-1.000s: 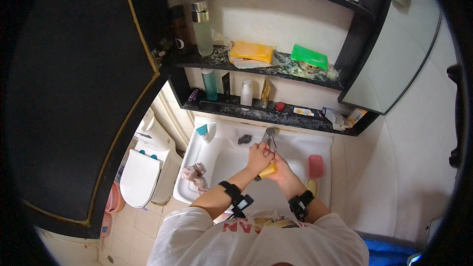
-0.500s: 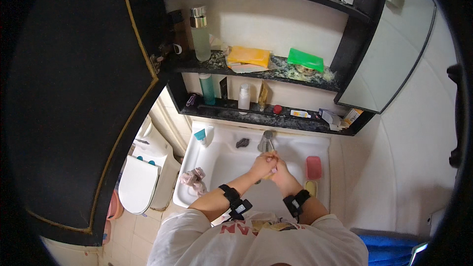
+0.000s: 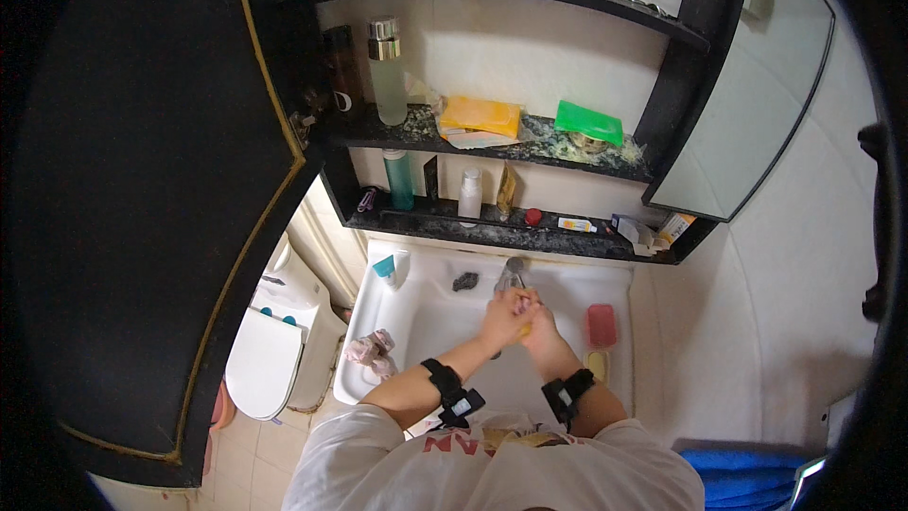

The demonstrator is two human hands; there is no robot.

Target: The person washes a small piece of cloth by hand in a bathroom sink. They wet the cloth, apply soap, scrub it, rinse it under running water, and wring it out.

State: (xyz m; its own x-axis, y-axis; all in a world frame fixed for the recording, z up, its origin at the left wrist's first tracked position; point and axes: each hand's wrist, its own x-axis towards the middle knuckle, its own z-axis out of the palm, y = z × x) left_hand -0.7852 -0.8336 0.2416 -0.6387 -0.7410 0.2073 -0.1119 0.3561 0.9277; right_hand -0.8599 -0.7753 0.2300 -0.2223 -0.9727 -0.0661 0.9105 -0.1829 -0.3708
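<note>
Fingers have closed over a yellow bar point(image 3: 525, 330) that showed plainly between the two palms a second earlier; only a small patch of it is now visible. Seen from the head camera, with the clasped hands as the clock's centre, the bar sits at 6 o'clock, between the palms and above a white basin point(image 3: 437, 322). The left hand point(image 3: 506, 317) lies across the right hand point(image 3: 540, 324), fingers bent and bunched against it; the right fingers are mostly covered, and it cannot be told which hand's fingers grip the bar. A tap point(image 3: 514, 271) stands at 12 o'clock, just beyond the fingertips. A dark clump point(image 3: 464, 281) rests on the basin at 10 o'clock, with a tube point(image 3: 384, 268) farther out. A crumpled cloth point(image 3: 372, 352) lies on the rim at 8 o'clock. A pink dish point(image 3: 602, 325) sits at 3 o'clock, and a pale yellow dish point(image 3: 596, 363) at 4. Black straps point(image 3: 568, 394) circle both forearms.
</note>
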